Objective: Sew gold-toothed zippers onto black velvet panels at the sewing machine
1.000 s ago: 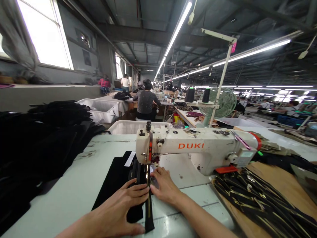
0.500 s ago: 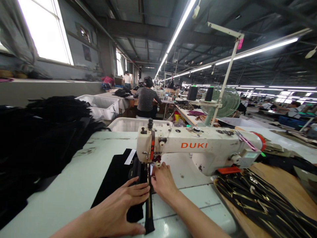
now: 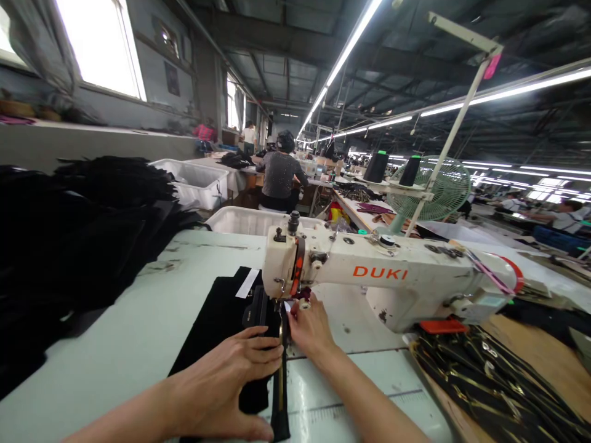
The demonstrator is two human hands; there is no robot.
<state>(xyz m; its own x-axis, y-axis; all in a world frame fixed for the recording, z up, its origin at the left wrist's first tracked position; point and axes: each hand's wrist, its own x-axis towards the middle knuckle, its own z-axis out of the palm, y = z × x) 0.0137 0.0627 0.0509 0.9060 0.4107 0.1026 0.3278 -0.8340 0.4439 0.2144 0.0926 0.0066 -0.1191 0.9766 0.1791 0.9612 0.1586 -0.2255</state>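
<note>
A black fabric panel (image 3: 210, 326) with a white strip (image 3: 247, 283) on it lies flat under the needle end of a white sewing machine (image 3: 323, 258). Along the panel's right edge runs a black zipper (image 3: 279, 394) with gold teeth, passing beneath the presser foot. My left hand (image 3: 235, 375) rests on the panel, fingers stretched out and their tips against the zipper. Right of the presser foot, my right hand (image 3: 310, 326) has its fingers closed at the zipper's edge, beside a small white piece (image 3: 288, 306). Its fingertips are partly hidden.
Black fabric pieces (image 3: 83, 246) are heaped at the left. More gold-toothed zippers (image 3: 480, 375) lie in a pile at the right. Behind the machine stand a white bin (image 3: 249, 216), thread cones (image 3: 377, 167) and a green fan (image 3: 446, 187). A co-worker (image 3: 282, 175) sits farther back.
The view has tilted and shifted, so the machine appears farther right. Both hands keep nearly the same hold on the work, which shows little movement under the presser foot.
</note>
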